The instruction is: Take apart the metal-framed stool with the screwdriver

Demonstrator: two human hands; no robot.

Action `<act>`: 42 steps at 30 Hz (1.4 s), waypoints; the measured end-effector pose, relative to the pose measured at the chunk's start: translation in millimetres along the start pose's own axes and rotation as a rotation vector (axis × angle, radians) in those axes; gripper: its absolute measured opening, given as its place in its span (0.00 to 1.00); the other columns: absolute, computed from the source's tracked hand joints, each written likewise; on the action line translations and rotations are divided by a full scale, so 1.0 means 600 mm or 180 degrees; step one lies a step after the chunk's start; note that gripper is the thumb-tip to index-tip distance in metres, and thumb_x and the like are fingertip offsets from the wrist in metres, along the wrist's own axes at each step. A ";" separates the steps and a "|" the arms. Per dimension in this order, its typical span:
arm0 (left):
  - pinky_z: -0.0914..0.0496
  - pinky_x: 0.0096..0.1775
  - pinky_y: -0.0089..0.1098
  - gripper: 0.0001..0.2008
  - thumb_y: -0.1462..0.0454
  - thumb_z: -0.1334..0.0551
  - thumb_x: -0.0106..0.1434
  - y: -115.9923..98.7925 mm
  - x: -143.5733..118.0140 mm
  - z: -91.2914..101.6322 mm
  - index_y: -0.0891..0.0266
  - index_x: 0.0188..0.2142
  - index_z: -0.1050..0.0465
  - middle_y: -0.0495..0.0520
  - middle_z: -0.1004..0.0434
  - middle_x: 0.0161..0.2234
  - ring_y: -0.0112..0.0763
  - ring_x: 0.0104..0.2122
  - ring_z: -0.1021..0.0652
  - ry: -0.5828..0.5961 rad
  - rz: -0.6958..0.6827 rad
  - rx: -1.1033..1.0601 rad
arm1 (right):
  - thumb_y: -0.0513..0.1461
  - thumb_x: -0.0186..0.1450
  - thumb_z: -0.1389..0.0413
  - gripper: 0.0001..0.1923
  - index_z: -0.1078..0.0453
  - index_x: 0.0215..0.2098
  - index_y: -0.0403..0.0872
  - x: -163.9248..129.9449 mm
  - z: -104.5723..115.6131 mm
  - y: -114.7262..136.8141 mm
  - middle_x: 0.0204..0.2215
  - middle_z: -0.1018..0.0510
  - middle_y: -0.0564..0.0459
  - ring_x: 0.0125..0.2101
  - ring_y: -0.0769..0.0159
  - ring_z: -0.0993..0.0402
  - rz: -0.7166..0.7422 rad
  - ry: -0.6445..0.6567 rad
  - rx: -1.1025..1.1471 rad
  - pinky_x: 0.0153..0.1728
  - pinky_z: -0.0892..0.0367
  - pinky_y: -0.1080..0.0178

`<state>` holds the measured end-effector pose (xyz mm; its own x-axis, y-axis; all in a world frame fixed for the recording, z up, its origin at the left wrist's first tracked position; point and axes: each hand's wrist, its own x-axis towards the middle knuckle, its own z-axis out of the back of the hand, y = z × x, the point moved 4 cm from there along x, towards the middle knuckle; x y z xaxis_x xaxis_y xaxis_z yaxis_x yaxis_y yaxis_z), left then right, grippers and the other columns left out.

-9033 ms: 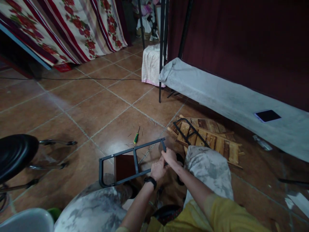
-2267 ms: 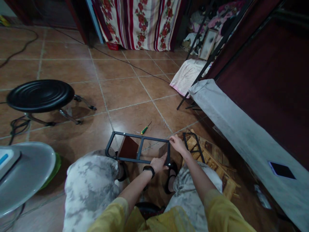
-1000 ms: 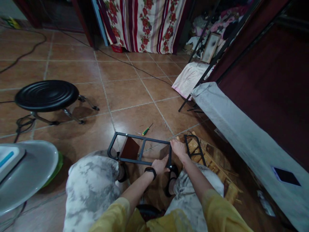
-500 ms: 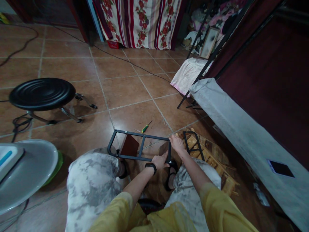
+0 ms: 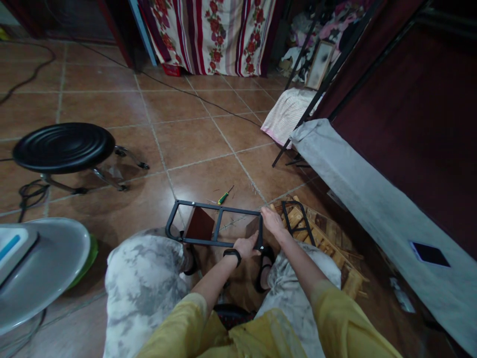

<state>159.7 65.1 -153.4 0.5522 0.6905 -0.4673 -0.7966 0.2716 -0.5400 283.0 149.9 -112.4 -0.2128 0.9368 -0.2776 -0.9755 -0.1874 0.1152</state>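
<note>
left hand (image 5: 246,246): closed round the near right corner of the black rectangular metal frame (image 5: 215,227), black watch on the wrist
right hand (image 5: 273,221): fingers wrapped over the far right corner of the same frame, by its short end bar
frame position: held up off the brown tiled floor (image 5: 194,139), flat and slightly tilted, between and in front of the knees in grey mottled trousers (image 5: 143,278); one cross bar in the middle, rounded corners at the left end
under frame: dark red-brown wooden block (image 5: 200,223) shows through the left opening, contact with the frame unclear
step in hand: looks like both hands steadying or seating the right end of the frame, probably a fitting at that corner; too small to tell
next move calls for: likely a firm two-hand hold on that end while the joint is lined up
nearby: green-handled screwdriver (image 5: 224,196) on the floor just beyond the frame; stack of slatted wooden panels (image 5: 328,236) with a second black metal frame (image 5: 297,222) lying on top, right of the hands
further off: round black stool (image 5: 63,147) left, well apart; grey cloth-covered bench (image 5: 365,194) right with a dark phone (image 5: 429,253) on it
</note>
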 end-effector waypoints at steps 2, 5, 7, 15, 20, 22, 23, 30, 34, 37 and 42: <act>0.33 0.48 0.36 0.44 0.51 0.41 0.56 -0.002 -0.001 0.002 0.55 0.65 0.65 0.55 0.40 0.60 0.41 0.52 0.29 0.0009 0.0016 0.0006 | 0.39 0.70 0.60 0.11 0.37 0.43 0.47 0.004 -0.001 -0.002 0.43 0.27 0.46 0.45 0.63 0.30 0.0013 -0.0003 -0.0042 0.41 0.41 0.65; 0.33 0.48 0.36 0.44 0.52 0.40 0.56 -0.007 -0.001 0.004 0.54 0.65 0.65 0.55 0.40 0.60 0.41 0.52 0.29 0.0045 0.0045 0.0017 | 0.41 0.71 0.60 0.12 0.37 0.43 0.46 0.009 -0.006 -0.001 0.43 0.27 0.46 0.44 0.62 0.30 -0.0042 -0.0060 -0.0171 0.42 0.40 0.64; 0.33 0.48 0.36 0.44 0.52 0.40 0.56 -0.010 -0.001 0.005 0.55 0.65 0.65 0.56 0.40 0.60 0.41 0.52 0.29 0.0068 0.0057 0.0019 | 0.42 0.71 0.60 0.13 0.36 0.42 0.46 0.011 -0.007 0.001 0.42 0.26 0.45 0.45 0.62 0.30 -0.0148 -0.0094 -0.0228 0.43 0.41 0.64; 0.33 0.48 0.36 0.45 0.52 0.40 0.56 -0.008 -0.003 0.006 0.55 0.65 0.65 0.56 0.43 0.62 0.41 0.53 0.30 0.0071 -0.0004 -0.0023 | 0.47 0.71 0.66 0.22 0.34 0.42 0.45 -0.030 -0.011 -0.016 0.38 0.24 0.46 0.41 0.64 0.27 -0.0919 -0.0098 0.0422 0.39 0.39 0.66; 0.33 0.48 0.37 0.44 0.54 0.40 0.56 -0.006 -0.005 0.004 0.56 0.65 0.63 0.58 0.39 0.60 0.42 0.52 0.29 0.0054 0.0037 0.0043 | 0.43 0.68 0.53 0.10 0.34 0.39 0.47 -0.126 -0.042 0.015 0.38 0.25 0.51 0.40 0.66 0.28 -0.0115 0.0059 0.0661 0.40 0.39 0.68; 0.33 0.48 0.37 0.43 0.55 0.40 0.57 -0.010 -0.008 0.004 0.57 0.65 0.63 0.59 0.37 0.58 0.43 0.52 0.29 0.0029 0.0039 0.0076 | 0.39 0.66 0.51 0.06 0.35 0.39 0.47 -0.160 -0.055 0.034 0.39 0.26 0.51 0.41 0.65 0.28 0.0065 0.0138 0.0457 0.40 0.39 0.67; 0.33 0.48 0.37 0.43 0.55 0.40 0.57 -0.012 -0.009 0.005 0.57 0.65 0.63 0.60 0.36 0.58 0.43 0.52 0.29 0.0016 0.0030 0.0081 | 0.37 0.66 0.52 0.06 0.35 0.39 0.47 -0.172 -0.059 0.041 0.39 0.26 0.50 0.41 0.65 0.28 0.0077 0.0192 0.0335 0.40 0.39 0.67; 0.32 0.49 0.37 0.43 0.56 0.40 0.56 -0.016 -0.014 0.007 0.58 0.65 0.62 0.61 0.36 0.57 0.43 0.52 0.29 -0.0010 -0.0018 0.0088 | 0.34 0.67 0.56 0.08 0.35 0.40 0.45 -0.183 -0.065 0.067 0.38 0.25 0.46 0.40 0.61 0.26 0.0092 0.0270 -0.0293 0.38 0.36 0.64; 0.33 0.50 0.37 0.42 0.55 0.40 0.56 -0.008 -0.011 -0.001 0.59 0.64 0.60 0.60 0.41 0.60 0.42 0.54 0.31 -0.0072 -0.0063 0.0053 | 0.38 0.69 0.57 0.10 0.35 0.39 0.44 -0.178 -0.078 0.067 0.37 0.25 0.43 0.39 0.60 0.25 -0.0122 0.0169 -0.0344 0.37 0.34 0.63; 0.33 0.50 0.38 0.42 0.55 0.41 0.56 -0.002 -0.007 -0.006 0.62 0.64 0.61 0.61 0.42 0.61 0.41 0.54 0.31 -0.0096 -0.0122 0.0060 | 0.40 0.70 0.60 0.15 0.34 0.38 0.44 -0.175 -0.090 0.068 0.36 0.24 0.42 0.37 0.59 0.24 -0.0222 0.0142 -0.0381 0.35 0.34 0.63; 0.33 0.50 0.38 0.43 0.53 0.40 0.56 0.001 -0.007 -0.007 0.61 0.64 0.61 0.62 0.41 0.60 0.42 0.54 0.31 -0.0085 -0.0107 0.0070 | 0.43 0.71 0.64 0.21 0.32 0.36 0.45 -0.180 -0.098 0.067 0.31 0.22 0.43 0.33 0.58 0.23 -0.0705 0.0223 -0.0321 0.31 0.34 0.62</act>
<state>157.9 59.6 -154.6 0.5721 0.6983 -0.4302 -0.7832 0.3093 -0.5394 263.8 23.6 -134.0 0.0070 0.9363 -0.3512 -0.9986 -0.0116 -0.0507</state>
